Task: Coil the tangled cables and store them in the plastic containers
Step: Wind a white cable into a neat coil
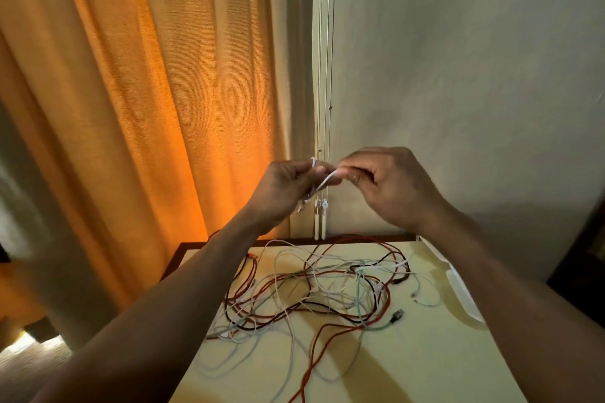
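A tangle of cables point(327, 291) in white, red, black and pale green lies spread over the cream table point(425, 363). Both hands are raised above the table's far edge. My left hand point(281, 190) grips a short white cable point(324, 180), with loops and a plug hanging below its fingers. My right hand point(386, 183) pinches the other part of that same cable close beside the left. A clear plastic container point(461, 291) shows partly at the table's right edge, behind my right forearm.
An orange curtain point(147, 108) hangs at the left behind the table. White blind cords point(322, 219) dangle against the pale wall point(474, 75) just behind the hands. A black USB plug point(397, 316) lies at the right of the tangle. Dark furniture stands at far right.
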Action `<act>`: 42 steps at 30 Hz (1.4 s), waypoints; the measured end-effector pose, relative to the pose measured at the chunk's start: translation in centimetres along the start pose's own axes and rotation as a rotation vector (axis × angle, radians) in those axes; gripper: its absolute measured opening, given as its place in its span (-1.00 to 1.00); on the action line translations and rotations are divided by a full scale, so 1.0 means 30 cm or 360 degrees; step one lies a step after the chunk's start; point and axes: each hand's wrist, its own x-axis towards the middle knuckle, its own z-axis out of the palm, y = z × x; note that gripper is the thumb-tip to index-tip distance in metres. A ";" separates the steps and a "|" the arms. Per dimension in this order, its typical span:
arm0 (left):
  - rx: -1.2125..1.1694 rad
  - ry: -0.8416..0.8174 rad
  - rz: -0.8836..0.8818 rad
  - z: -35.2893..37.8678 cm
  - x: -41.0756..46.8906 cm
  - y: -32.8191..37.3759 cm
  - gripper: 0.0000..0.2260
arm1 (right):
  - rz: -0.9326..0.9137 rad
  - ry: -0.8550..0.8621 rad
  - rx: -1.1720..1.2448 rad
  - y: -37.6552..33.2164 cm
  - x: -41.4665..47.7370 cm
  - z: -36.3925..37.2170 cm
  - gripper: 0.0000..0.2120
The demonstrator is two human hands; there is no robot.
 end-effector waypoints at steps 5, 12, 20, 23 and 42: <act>0.0046 -0.0375 -0.0107 -0.012 -0.043 0.027 -0.71 | 0.0075 0.0064 0.0193 0.052 0.040 -0.051 -0.89; -0.0328 -0.0687 -0.0330 0.005 -0.062 0.076 -0.81 | 0.0351 0.0005 0.0724 0.114 0.051 -0.005 -0.94; -0.1404 -0.0339 -0.0138 0.083 -0.099 0.097 -0.69 | 0.0743 -0.0237 0.1292 0.023 -0.105 0.199 -0.68; -0.1440 -0.0186 -0.0026 0.069 -0.076 0.068 -0.66 | 0.0791 -0.0394 0.1298 -0.045 -0.167 0.235 -0.69; -0.0040 -0.0506 -0.0256 0.023 -0.100 0.024 -0.70 | -0.0039 -0.0720 -0.0290 -0.088 -0.038 -0.074 -0.87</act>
